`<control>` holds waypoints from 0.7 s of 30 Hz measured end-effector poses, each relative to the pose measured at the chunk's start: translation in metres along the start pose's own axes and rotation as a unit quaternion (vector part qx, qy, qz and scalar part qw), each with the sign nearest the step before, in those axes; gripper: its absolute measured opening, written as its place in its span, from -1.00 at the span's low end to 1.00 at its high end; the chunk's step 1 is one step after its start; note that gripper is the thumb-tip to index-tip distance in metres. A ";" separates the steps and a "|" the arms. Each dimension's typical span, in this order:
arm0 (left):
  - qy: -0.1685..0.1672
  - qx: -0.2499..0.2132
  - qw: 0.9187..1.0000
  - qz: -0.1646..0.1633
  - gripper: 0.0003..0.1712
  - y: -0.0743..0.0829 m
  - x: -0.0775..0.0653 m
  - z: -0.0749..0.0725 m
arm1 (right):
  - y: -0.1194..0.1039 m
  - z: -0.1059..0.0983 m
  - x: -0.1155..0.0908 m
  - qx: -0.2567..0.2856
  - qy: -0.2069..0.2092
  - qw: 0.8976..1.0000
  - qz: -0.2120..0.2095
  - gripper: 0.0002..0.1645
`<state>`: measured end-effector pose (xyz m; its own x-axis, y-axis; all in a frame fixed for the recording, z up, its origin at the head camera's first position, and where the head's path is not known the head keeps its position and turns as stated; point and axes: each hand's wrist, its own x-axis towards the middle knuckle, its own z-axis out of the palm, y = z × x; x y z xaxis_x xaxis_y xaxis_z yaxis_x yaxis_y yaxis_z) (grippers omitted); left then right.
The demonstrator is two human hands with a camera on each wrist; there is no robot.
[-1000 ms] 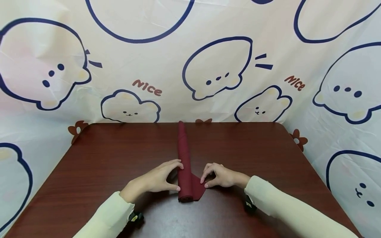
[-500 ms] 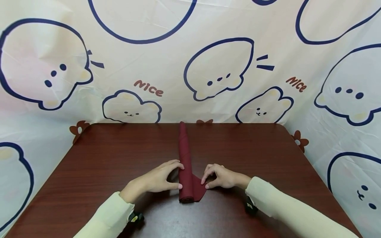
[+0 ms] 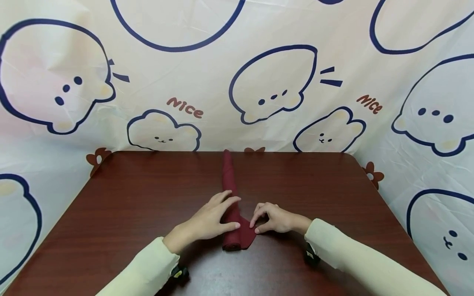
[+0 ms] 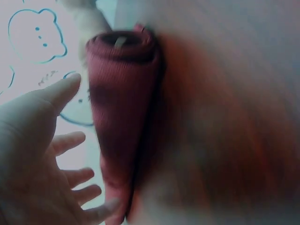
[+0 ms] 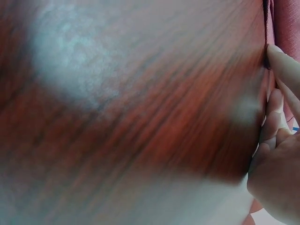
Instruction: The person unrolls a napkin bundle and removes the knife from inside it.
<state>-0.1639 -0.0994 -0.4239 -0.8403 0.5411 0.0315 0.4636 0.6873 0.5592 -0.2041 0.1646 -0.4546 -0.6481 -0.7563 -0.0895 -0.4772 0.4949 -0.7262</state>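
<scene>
A dark red cloth (image 3: 228, 176) lies rolled into a long tube, narrower toward the far end, pointing away from me. From its near right side a flat pointed flap (image 3: 246, 235) sticks out. My right hand (image 3: 277, 219) pinches the tip of this flap between thumb and fingers; the right wrist view shows the thumb at the cloth's edge. My left hand (image 3: 208, 218) reaches over the tube from the left, thumb and fingers spread apart. In the left wrist view, the coiled end of the roll (image 4: 123, 44) faces up and the spread fingers (image 4: 79, 176) are beside it.
The brown wooden table (image 3: 155, 181) carries the cloth, whose far tip reaches the back edge. A pale curtain (image 3: 214, 82) with bear drawings hangs behind and along both sides. Each wrist wears a small black device (image 3: 180, 272) below its cream sleeve.
My left hand has let go of the tube's left side and moved right and slightly up over it, fingers spreading. The right hand stays at the flap's tip.
</scene>
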 end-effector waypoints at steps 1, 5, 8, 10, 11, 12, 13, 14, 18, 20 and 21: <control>-0.007 0.002 1.000 -0.003 -0.19 0.002 0.000 0.002 | 0.000 0.000 0.000 0.000 -0.001 1.000 0.003 -0.87; -0.045 0.006 0.999 -0.028 -0.09 0.009 0.000 0.009 | -0.001 0.000 0.000 0.000 0.000 1.000 0.008 -0.87; -0.066 0.014 0.997 -0.037 -0.03 0.009 0.000 0.012 | -0.002 -0.001 0.000 0.000 0.000 1.000 0.008 -0.87; -0.074 0.015 0.997 -0.035 -0.01 0.008 0.000 0.012 | -0.001 0.000 -0.001 -0.001 0.000 1.000 0.008 -0.87; -0.076 0.015 0.996 -0.033 0.00 0.007 0.001 0.012 | -0.001 0.000 0.000 -0.001 0.001 1.000 0.008 -0.87; -0.079 0.012 0.996 -0.031 0.00 0.006 0.001 0.011 | -0.001 0.000 0.000 -0.001 0.002 1.000 0.008 -0.87; -0.081 0.008 0.996 -0.029 0.01 0.005 0.001 0.010 | 0.000 0.000 0.000 -0.002 0.004 1.000 0.007 -0.87; -0.083 0.004 0.996 -0.028 0.01 0.003 0.001 0.009 | 0.000 0.000 0.000 -0.002 0.005 1.000 0.007 -0.87; -0.090 -0.008 0.996 -0.029 0.01 -0.003 -0.001 0.007 | 0.001 0.000 0.000 0.001 0.005 1.000 0.004 -0.88; -0.092 -0.007 0.995 -0.028 0.02 -0.005 -0.001 0.005 | 0.001 -0.001 -0.001 0.004 0.004 1.000 0.005 -0.88; -0.093 -0.004 0.995 -0.026 0.02 -0.006 0.000 0.005 | 0.001 -0.001 -0.001 0.004 0.004 1.000 0.006 -0.88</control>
<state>-0.1650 -0.1013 -0.4312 -0.7965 0.5855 -0.1506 0.4178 0.7132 0.5628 -0.2045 0.1664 -0.4543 -0.6583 -0.7470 -0.0934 -0.4647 0.5009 -0.7302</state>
